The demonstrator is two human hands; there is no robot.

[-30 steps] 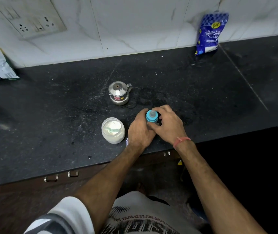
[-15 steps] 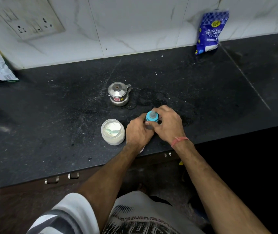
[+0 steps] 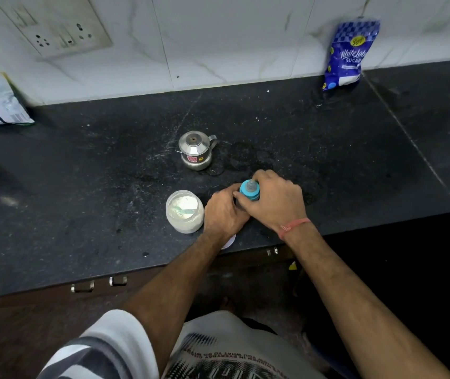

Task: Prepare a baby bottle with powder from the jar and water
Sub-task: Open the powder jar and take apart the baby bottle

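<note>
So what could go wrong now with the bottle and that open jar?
The powder jar stands open right beside the left hand; a bump of the wrist could tip it and spill powder. Both hands are near the counter's front edge, so the baby bottle might slip off if the right hand twists the blue cap too hard.

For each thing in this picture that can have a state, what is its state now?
baby bottle: upright on the counter, blue teat cap on, held by both hands
left hand: grips the bottle body
right hand: grips the cap
powder jar: open, powder and scoop inside
steel pot: lid on
sugar bag: upright against the wall
</note>
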